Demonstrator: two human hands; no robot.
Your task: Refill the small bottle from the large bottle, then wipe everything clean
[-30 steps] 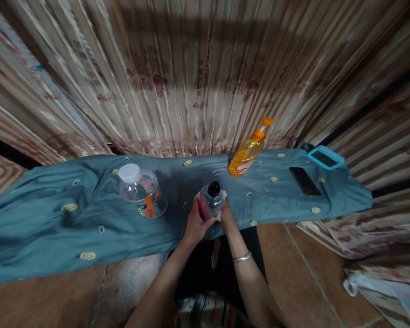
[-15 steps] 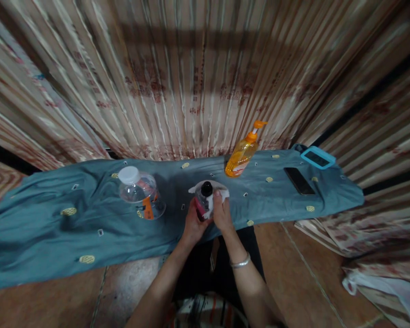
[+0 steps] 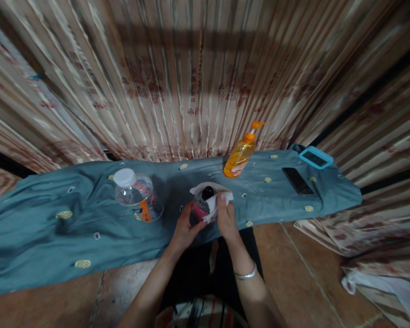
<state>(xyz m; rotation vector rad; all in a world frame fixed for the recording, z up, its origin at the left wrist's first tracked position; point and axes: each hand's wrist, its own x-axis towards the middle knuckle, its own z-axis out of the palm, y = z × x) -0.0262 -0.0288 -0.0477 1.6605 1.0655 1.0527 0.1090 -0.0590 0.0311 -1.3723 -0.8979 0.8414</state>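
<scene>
A clear bottle [image 3: 201,212] with a black cap and a pink label stands close in front of me, over the teal cloth. My left hand [image 3: 185,228] grips its lower left side, thumb across the front. White tissue [image 3: 214,206] wraps around the bottle's back and right side. With the thumb on top, my right hand [image 3: 226,216] pinches this tissue against the bottle. A large clear jar [image 3: 143,210] with a white lid and an orange label sits to the left. Behind and to the right is an orange pump bottle [image 3: 239,158].
A teal cloth [image 3: 171,228] with pineapple prints covers the long narrow table. At its right end lie a black phone [image 3: 297,181] and a blue-framed device [image 3: 316,157]. Striped curtains [image 3: 191,82] hang right behind the table and at both sides.
My left hand has shifted left and its fingers have opened wider around the bottle. My right hand and the tissue have moved slightly right, and the tissue covers more of the bottle's front.
</scene>
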